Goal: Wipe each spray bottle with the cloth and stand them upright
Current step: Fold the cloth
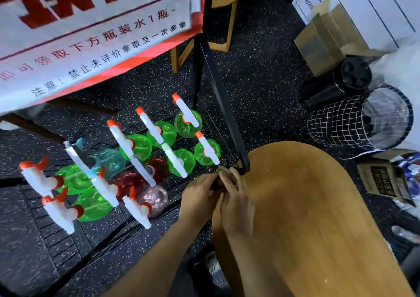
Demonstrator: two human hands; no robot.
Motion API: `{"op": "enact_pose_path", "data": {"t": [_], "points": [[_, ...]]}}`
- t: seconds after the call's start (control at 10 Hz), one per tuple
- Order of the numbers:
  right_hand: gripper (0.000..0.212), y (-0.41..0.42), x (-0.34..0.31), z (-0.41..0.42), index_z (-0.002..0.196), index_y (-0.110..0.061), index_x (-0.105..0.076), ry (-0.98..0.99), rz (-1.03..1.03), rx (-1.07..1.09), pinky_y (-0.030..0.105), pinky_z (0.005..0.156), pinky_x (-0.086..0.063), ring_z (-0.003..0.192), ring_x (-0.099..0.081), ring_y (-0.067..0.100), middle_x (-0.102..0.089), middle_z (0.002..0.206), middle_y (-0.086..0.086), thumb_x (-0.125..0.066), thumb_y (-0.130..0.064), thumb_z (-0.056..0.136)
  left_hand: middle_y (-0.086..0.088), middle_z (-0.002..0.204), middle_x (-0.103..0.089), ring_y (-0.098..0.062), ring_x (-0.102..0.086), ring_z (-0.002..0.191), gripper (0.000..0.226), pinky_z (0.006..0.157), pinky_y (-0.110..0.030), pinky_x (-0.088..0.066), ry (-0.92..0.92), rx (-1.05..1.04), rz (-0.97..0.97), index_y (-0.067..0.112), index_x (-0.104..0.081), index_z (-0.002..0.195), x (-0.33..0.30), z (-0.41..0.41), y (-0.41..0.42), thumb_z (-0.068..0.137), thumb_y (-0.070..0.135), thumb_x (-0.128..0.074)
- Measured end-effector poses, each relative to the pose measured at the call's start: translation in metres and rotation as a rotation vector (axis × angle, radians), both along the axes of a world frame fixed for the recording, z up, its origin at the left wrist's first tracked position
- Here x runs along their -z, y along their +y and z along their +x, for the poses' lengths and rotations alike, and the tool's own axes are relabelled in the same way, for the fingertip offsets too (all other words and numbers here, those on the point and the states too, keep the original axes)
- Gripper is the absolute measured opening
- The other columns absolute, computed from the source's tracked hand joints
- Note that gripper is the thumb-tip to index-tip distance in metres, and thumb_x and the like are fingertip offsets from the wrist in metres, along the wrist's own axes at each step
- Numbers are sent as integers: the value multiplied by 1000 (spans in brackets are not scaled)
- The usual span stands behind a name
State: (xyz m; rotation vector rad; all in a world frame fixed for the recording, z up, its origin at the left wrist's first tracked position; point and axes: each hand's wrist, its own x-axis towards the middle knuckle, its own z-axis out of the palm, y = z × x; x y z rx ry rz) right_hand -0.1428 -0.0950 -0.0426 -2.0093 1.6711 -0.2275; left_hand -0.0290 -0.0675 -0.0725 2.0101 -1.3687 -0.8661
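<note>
Flooring [268,74], dark and speckled, fills most of the view; a big printed banner [91,24] hangs over the upper left, and a rounded wooden tabletop [306,217] takes the lower right; a black frame bar [222,105] runs down to its near corner. Below the banner lies a low black wire rack [59,240], and on it stand the spray bottles [136,146], a dozen or so, mostly green with a few red, pink and blue ones, white trigger heads up, packed close together and some touching. A mesh bin [354,124] and cardboard boxes [322,37] sit well apart to the right.

Both hands meet at the tabletop's near corner, just beside the rightmost bottles; the left hand [200,196] and right hand [236,199] have their fingers [234,178] curled around something small and dark between them, with a brownish bit showing at the top; it may be the cloth or a bottle part, but I cannot tell which.

Risk, as I judge it, lies in the crowding; reaching into the rack for one bottle could knock a neighbour over, since the long trigger heads make them top-heavy and the wire base gives poor footing; a bottle set back between wires might lean rather than stand upright.
</note>
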Motion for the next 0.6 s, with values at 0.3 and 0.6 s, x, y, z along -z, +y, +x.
{"op": "enact_pose_path", "data": {"t": [0.3,0.6], "points": [[51,-2,4,0,145,-23,-62,-66,92,22,42,102,-57,135,-58,20,-46,160,-5,-55,3,102,0,110,-78,-25,-75,88,36,64,-41,-61,-4,17,-8,19,-71,132,1,0,1,99,30,-66],[59,-8,-30,-7,149,-35,-58,-117,103,-27,14,93,-51,130,-59,7,-42,164,-12,-55,1,102,4,134,-68,-22,-63,123,47,96,-40,-57,5,70,-19,21,-65,139,-21,8,-1,95,39,-66]]}}
